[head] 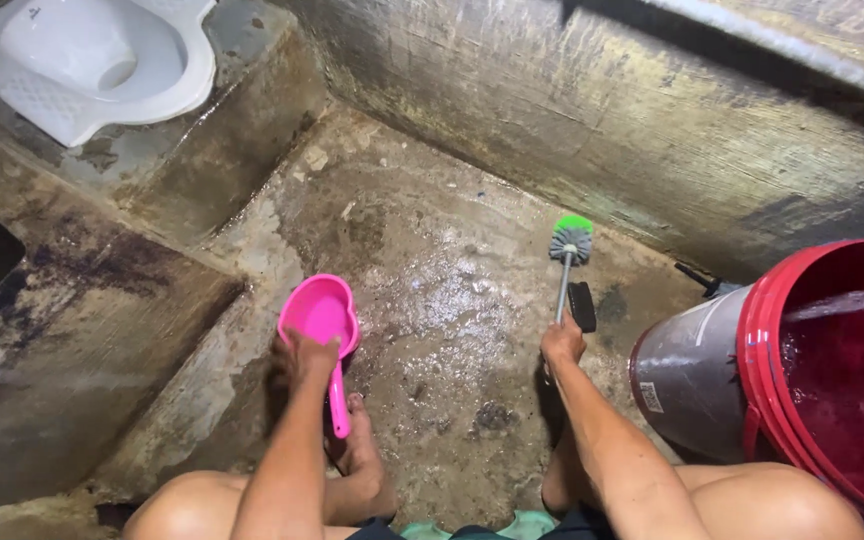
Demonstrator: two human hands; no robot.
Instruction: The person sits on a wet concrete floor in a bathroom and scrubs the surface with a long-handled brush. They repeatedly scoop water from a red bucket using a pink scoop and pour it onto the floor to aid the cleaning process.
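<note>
The left hand [304,352] is gripping a pink scoop [321,315], fingers closed around it, low over the wet floor [432,300]. The right hand [561,342] is clasping a brush [570,240], its head pressing the floor farther out. A red bucket [832,370] is standing at the right.

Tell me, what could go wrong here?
The floor is wet and the person squats barefoot, so a foot might slip. Water is streaming into the red bucket, which looks quite full and could overflow. The brush in the right hand might flick dirty water up.
</note>
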